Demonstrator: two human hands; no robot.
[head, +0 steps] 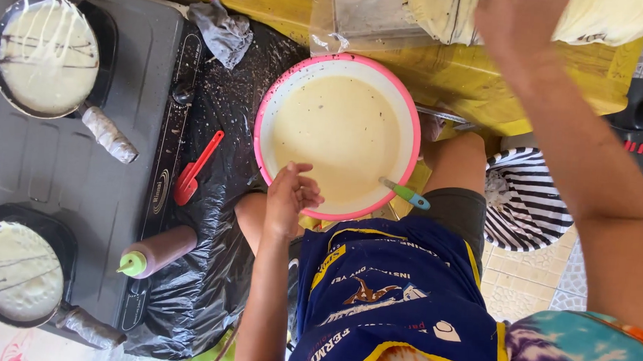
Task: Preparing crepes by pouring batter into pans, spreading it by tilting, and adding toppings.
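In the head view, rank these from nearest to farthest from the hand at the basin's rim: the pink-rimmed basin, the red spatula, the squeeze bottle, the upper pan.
Which of the person's hands it is cannot be told.
1. Pink-rimmed basin: its fingers rest at the rim.
2. Red spatula: on the black plastic beside it.
3. Squeeze bottle: lying by the cooktop's edge.
4. Upper pan: the cooktop's far corner.

Two pans (pixel 45 55) (pixel 18 273) of batter, one pink-rimmed bowl (pixel 337 137) – one red spatula (pixel 194 168), one squeeze bottle (pixel 155 252), two hands (pixel 291 197) (pixel 517 21)
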